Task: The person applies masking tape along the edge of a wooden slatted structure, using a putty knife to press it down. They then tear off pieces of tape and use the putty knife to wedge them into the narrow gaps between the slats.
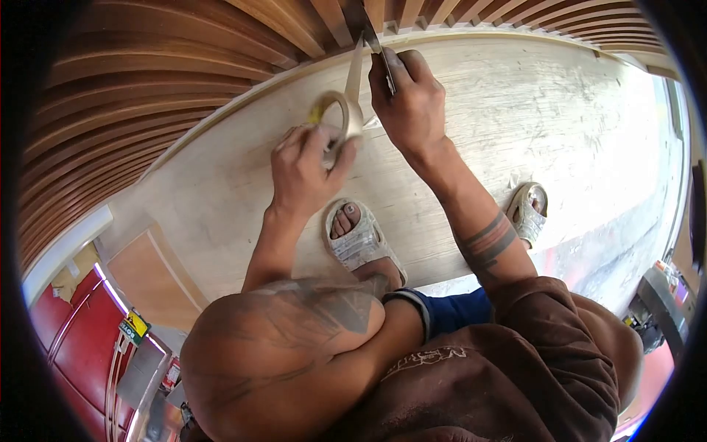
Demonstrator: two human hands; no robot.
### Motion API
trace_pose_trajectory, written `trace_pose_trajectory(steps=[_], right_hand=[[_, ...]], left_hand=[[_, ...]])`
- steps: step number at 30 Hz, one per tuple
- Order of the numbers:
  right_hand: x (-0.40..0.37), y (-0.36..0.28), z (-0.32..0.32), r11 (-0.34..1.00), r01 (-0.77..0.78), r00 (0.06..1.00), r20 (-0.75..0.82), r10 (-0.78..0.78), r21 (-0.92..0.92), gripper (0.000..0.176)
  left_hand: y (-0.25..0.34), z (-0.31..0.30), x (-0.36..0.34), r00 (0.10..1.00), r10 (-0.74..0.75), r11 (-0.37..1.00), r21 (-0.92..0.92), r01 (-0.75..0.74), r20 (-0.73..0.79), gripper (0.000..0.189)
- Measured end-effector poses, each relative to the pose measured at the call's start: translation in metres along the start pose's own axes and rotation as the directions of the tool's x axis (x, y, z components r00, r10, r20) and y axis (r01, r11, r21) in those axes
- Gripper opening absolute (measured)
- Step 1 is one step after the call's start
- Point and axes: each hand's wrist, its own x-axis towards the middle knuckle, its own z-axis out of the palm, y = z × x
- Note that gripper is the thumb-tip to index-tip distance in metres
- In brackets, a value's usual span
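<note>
My left hand point(305, 166) is closed round the lower side of a roll of masking tape point(352, 118), which is slightly blurred. From the roll a strip of tape point(356, 70) runs up to the foot of the wooden slats point(294, 26). My right hand point(412, 103) grips a thin flat metal tool point(373, 37), its blade pointing up at the slats near the strip's upper end. How far the blade touches the tape cannot be made out.
Pale plywood point(471, 177) lies beneath my sandalled feet point(361, 236). Slats curve along the top and left. A brown panel point(155, 272) is at the lower left, near a red surface point(74, 346). Dark equipment point(655, 295) stands at the right edge.
</note>
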Motion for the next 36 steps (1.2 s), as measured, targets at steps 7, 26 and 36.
trace_pose_trajectory(steps=[7,26,36], right_hand=[[-0.001,0.002,-0.002,1.000,0.014,1.000,0.013,-0.014,0.022,0.015],[-0.004,-0.003,-0.003,0.999,-0.034,0.994,0.104,0.034,-0.004,0.025],[0.001,-0.009,0.001,0.998,-0.050,0.993,0.108,0.053,-0.032,0.031]], left_hand=[[-0.019,-0.015,-0.018,0.975,0.219,0.974,-0.062,-0.216,0.038,0.030],[-0.003,0.007,-0.005,0.953,-0.145,0.914,0.332,0.232,-0.267,0.029],[0.031,0.017,-0.025,0.969,0.042,0.992,0.123,-0.013,-0.242,0.028]])
